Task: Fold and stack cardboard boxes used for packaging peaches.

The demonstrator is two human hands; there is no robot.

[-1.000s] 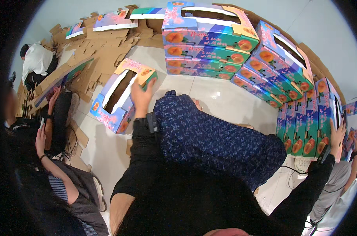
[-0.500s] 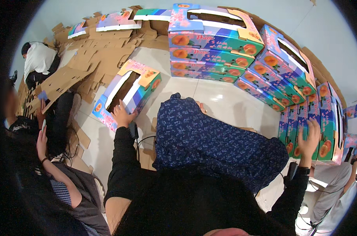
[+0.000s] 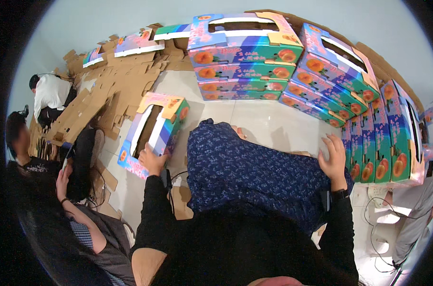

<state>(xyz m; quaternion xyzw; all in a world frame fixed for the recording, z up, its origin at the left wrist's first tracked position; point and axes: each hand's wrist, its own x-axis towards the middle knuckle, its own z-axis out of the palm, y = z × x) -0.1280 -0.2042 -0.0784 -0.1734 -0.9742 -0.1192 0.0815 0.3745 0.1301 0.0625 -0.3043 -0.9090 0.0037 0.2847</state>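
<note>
Left hand (image 3: 152, 161) placed at near end of printed carton (image 3: 166, 132), grip unclear; right hand (image 3: 334, 159) held spread near stacked cartons (image 3: 381, 148).

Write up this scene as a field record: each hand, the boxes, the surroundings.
Left hand: at the near end of the lone box; grip unclear
Right hand: fingers spread, holding nothing, left of the upright box row
Lone box top: long opening
Box stacks: lying flat, farther ahead
Lap: dark-blue floral cloth
Far left: person in white, flattened cardboard nearby
</note>
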